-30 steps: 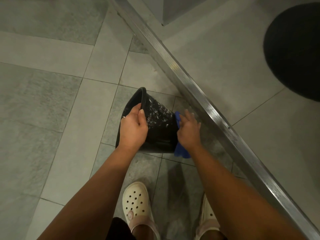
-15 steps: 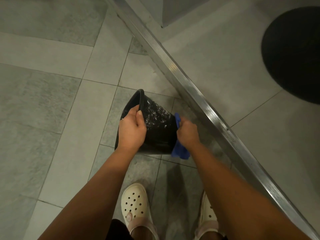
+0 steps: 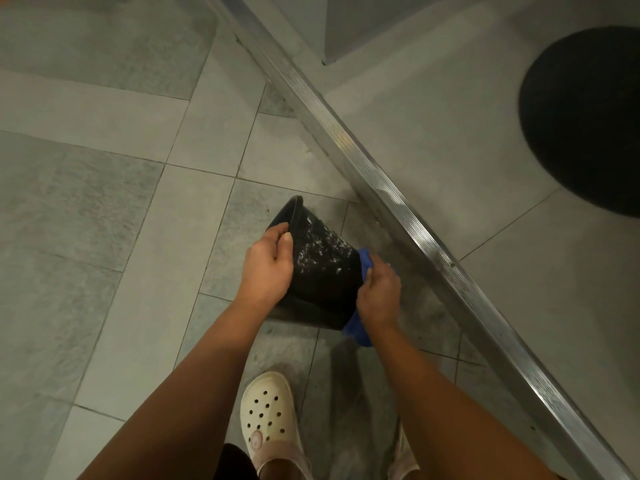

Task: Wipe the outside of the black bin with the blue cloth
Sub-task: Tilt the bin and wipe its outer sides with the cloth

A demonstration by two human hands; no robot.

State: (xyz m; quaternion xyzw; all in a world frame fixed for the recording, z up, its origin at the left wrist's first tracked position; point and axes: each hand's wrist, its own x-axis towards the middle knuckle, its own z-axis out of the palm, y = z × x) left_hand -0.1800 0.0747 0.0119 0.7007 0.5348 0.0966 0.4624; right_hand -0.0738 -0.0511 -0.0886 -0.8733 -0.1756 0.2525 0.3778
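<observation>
Black bin held tilted above tiled floor, between both hands. Left hand fingers curled over rim. Right hand fingers bunched, pressing blue cloth against bin base.

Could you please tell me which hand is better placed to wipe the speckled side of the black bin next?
Probably the right. The right hand holds the blue cloth against the black bin near its narrow end, while the left hand grips the rim, steadying it tilted.
</observation>
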